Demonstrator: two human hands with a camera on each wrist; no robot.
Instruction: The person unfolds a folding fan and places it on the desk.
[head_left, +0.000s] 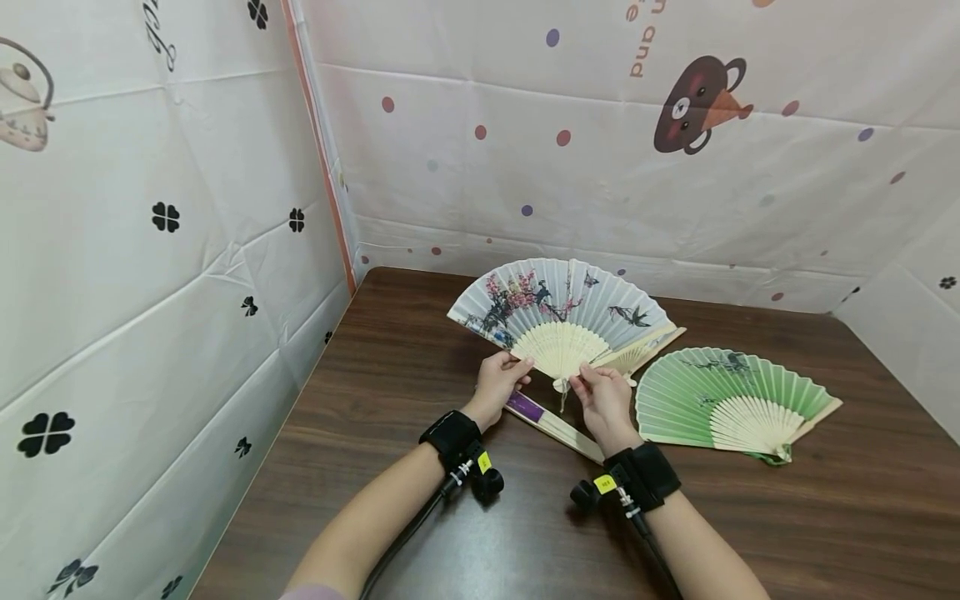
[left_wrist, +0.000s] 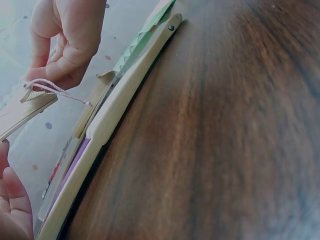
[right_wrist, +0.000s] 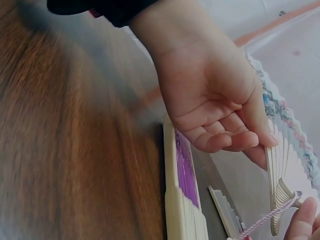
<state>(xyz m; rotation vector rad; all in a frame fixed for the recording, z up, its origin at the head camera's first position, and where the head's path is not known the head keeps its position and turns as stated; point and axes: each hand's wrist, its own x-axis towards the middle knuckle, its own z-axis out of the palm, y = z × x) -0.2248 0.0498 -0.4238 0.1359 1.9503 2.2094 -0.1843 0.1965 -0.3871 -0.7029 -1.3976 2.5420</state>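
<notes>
A white folding fan (head_left: 558, 300) with pink blossoms, birds and a butterfly is spread wide above the table. My left hand (head_left: 501, 379) pinches its left edge stick between thumb and fingers, as the right wrist view also shows with the left hand (right_wrist: 210, 95). Near the pivot, my right hand (head_left: 603, 400) pinches the fan's ribs; the left wrist view has this right hand (left_wrist: 67, 42) at the top. A pinkish cord (left_wrist: 60, 91) hangs from the pivot. Beneath both hands lies a folded fan (head_left: 555, 427) with pale sticks and a purple leaf.
To the right, a green folding fan (head_left: 712, 400) lies spread on the brown table (head_left: 420, 542). Another fan's pale sticks (head_left: 633, 354) show from under the white fan's right side. Printed cloth (head_left: 465, 167) hangs behind the table and on both sides.
</notes>
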